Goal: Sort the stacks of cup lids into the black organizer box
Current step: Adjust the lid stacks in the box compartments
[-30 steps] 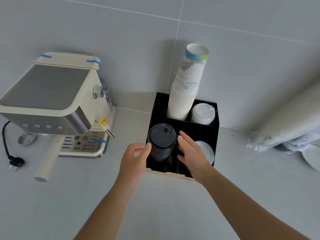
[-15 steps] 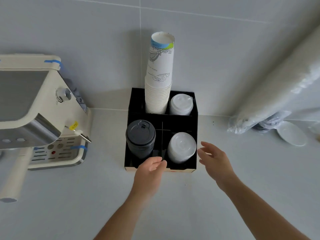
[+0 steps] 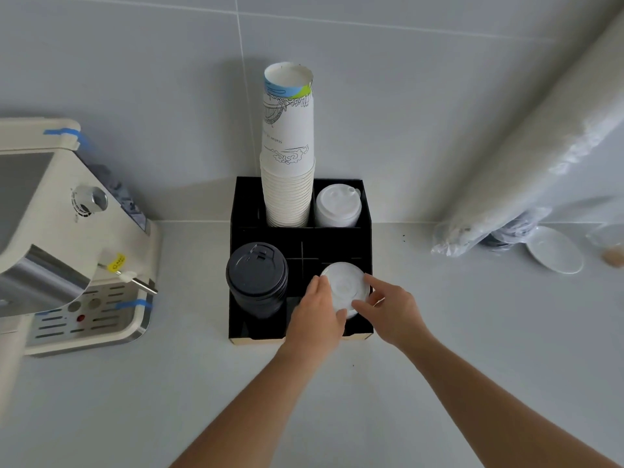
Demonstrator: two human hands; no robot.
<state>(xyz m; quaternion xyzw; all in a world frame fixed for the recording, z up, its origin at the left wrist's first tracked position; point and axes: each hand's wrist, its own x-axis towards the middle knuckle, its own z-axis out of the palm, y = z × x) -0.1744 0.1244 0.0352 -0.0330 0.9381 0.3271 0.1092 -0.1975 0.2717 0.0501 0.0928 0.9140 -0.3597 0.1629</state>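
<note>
A grey tabletop [image 3: 472, 349] carries a cream coffee machine [image 3: 67, 238] at the left and a black organizer box [image 3: 300, 238] against the far wall. In the box's far compartments stand a tall stack of paper cups [image 3: 288, 157] and a white lid stack [image 3: 337, 206]; the near left one holds a black lid stack [image 3: 256, 278]. The clear lid stack [image 3: 344, 288] sits in the near right compartment. The left hand [image 3: 315, 315] curls its grip round that stack's left side; the right hand [image 3: 393, 312] pinches its right edge, thumb on top.
</note>
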